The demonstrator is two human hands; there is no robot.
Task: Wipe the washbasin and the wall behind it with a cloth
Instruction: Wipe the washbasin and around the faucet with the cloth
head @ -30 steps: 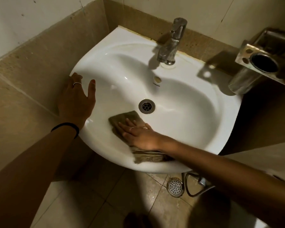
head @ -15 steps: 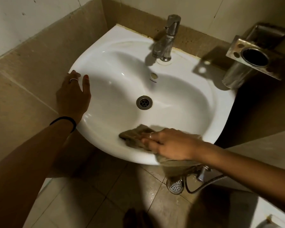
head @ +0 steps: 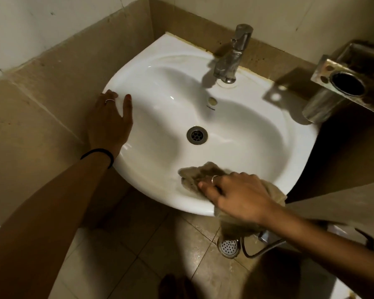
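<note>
A white washbasin (head: 257,134) is fixed in a tiled corner, with a round drain (head: 197,135) at its bottom. My right hand (head: 238,196) presses a brownish cloth (head: 198,172) flat onto the basin's near rim; the cloth's tail hangs over the front edge below my wrist. My left hand (head: 111,123) rests on the basin's left rim, fingers spread, holding nothing. The wall behind the basin (head: 203,20) has a beige tile band under pale plaster.
A metal tap (head: 232,56) stands at the basin's back. A steel wall holder with a cup (head: 341,85) sticks out at the right. Below the basin are a tiled floor (head: 143,255), a floor drain (head: 228,248) and a hose.
My right hand has slid the cloth from the bowl near the drain out to the right along the near rim. My left hand stays on the left rim.
</note>
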